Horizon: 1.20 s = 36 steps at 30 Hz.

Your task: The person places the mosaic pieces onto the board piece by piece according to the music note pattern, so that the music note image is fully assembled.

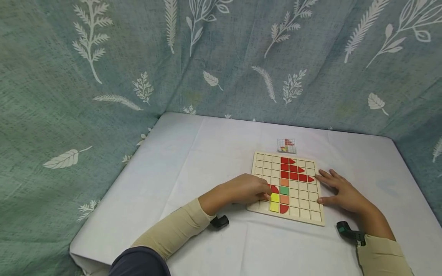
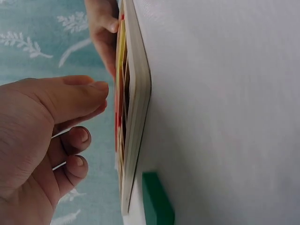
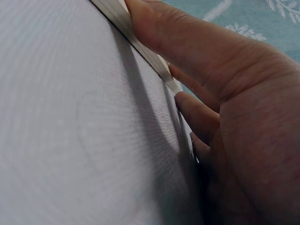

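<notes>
A wooden grid board (image 1: 305, 205) lies on the table, holding red, yellow, green and orange pieces in its cells. My left hand (image 1: 246, 188) is over its left side, fingertips by a red rounded piece (image 1: 274, 189). In the left wrist view, the left hand's (image 2: 51, 126) thumb and forefinger are close together beside the board; whether a piece is between them is hidden. The right hand (image 1: 343, 194) rests at the board's right edge, thumb and fingers spread. In the right wrist view, its thumb (image 3: 187, 37) touches the board's side (image 3: 115, 11).
A small pattern card (image 1: 286, 146) lies just behind the board. The white-covered table (image 1: 193, 153) extends around it, with a leaf-print cloth (image 1: 221, 76) hanging behind. A green block-like thing (image 2: 157, 201) shows low in the left wrist view, partly cut off.
</notes>
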### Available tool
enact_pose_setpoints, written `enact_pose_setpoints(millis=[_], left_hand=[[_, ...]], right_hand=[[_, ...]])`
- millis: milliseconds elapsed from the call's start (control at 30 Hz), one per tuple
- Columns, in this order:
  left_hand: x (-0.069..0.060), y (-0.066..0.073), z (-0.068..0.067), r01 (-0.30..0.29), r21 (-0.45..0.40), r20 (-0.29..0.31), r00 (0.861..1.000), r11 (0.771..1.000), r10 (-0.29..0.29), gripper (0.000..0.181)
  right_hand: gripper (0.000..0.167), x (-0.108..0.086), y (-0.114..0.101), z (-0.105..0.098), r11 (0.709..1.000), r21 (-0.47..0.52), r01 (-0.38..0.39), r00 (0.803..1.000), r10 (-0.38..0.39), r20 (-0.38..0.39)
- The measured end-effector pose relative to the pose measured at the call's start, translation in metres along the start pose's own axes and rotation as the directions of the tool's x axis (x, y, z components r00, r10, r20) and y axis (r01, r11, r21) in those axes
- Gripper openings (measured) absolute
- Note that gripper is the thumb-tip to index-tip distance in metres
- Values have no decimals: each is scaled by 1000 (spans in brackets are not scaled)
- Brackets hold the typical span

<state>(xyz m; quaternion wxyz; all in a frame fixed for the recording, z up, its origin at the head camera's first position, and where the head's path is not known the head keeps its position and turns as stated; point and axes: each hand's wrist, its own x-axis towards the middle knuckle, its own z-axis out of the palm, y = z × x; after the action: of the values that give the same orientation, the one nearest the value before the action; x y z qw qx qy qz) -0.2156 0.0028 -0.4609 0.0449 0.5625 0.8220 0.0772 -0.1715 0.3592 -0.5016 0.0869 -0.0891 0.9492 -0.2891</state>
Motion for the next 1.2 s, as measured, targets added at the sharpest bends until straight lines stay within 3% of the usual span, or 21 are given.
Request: enact_pose_setpoints(millis=[200,467,600,800,967,1200], left_hand=[[-16,-7,-10,45,22,-8,999,999,-44,15],[-42,-21,-13,103,41,-57,993,994,-101,23],[-56,-25,-13,151,31,-13,988,988,-151,29],[-76,-26,-12,237,-20,74,969,971,-235,42],[-83,-28,-11,221,-27,90,972,975,-217,33],[-83,-29,-12,182,-40,83,981,983,-178,17]], right_hand=[[100,1,0,0,1000,-1,3,1000,-3,2],[102,0,0,-2,1000,-8,-10,1000,10,6],[103,1,0,-2,1000,-6,-12,1000,12,8],[104,1,-2,0,1000,-3,-28,999,28,16],[103,1,-2,1,999,-7,-31,999,31,6],[102,0,-3,0,1000,-9,-26,1000,26,11]])
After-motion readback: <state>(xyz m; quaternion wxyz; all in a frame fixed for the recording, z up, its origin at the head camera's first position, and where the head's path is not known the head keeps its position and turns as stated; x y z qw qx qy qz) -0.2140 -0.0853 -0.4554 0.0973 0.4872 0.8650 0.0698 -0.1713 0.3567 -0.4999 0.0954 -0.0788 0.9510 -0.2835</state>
